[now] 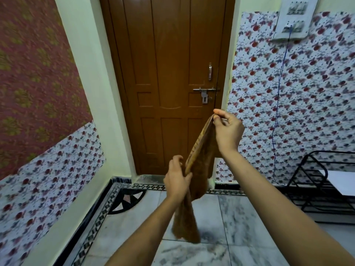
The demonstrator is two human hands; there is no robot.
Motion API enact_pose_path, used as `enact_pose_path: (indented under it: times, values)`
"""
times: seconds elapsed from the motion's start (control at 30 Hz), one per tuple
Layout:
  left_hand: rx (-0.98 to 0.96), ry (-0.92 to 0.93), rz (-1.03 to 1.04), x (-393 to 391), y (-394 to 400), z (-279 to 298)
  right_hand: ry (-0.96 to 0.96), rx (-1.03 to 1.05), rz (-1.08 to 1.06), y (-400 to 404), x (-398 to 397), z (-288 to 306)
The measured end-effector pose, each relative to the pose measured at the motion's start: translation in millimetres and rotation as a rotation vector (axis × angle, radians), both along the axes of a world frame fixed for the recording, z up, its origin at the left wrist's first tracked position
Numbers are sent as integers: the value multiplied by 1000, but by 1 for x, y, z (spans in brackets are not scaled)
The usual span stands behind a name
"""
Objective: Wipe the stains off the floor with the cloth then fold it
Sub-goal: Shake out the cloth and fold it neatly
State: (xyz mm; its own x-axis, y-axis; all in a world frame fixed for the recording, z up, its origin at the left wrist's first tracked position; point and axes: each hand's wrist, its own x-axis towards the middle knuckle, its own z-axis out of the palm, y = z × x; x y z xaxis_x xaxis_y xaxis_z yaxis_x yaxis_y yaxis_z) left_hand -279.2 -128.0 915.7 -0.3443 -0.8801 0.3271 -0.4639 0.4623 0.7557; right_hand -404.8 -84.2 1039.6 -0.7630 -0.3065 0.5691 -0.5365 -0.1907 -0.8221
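A brown cloth (199, 169) hangs in the air in front of me, above the grey marble floor (230, 223). My right hand (226, 129) pinches its top edge, up near the door. My left hand (176, 177) grips the same edge lower down and to the left, so the striped hem runs slanted between both hands. The rest of the cloth droops below my left wrist, reaching down to about the middle of the floor view. No stain on the tiles is plain to see.
A closed brown wooden door (169, 73) with a metal latch stands straight ahead. Flowered wallpaper covers the walls on both sides. A black metal rack (322, 189) stands at the right, with a blue cable (278, 104) hanging from a switchboard above.
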Motion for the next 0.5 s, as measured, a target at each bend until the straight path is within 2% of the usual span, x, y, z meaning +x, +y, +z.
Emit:
enact_pose_path:
  times: [0.2, 0.33, 0.5]
  values:
    - [-96, 81, -112, 13, -20, 5, -148, -58, -106, 1, -17, -4]
    - [95, 123, -411, 17, -24, 19, -182, -56, -164, 5, -30, -4]
    - [404, 33, -741, 28, -26, 48, -269, -72, -212, 14, -48, -3]
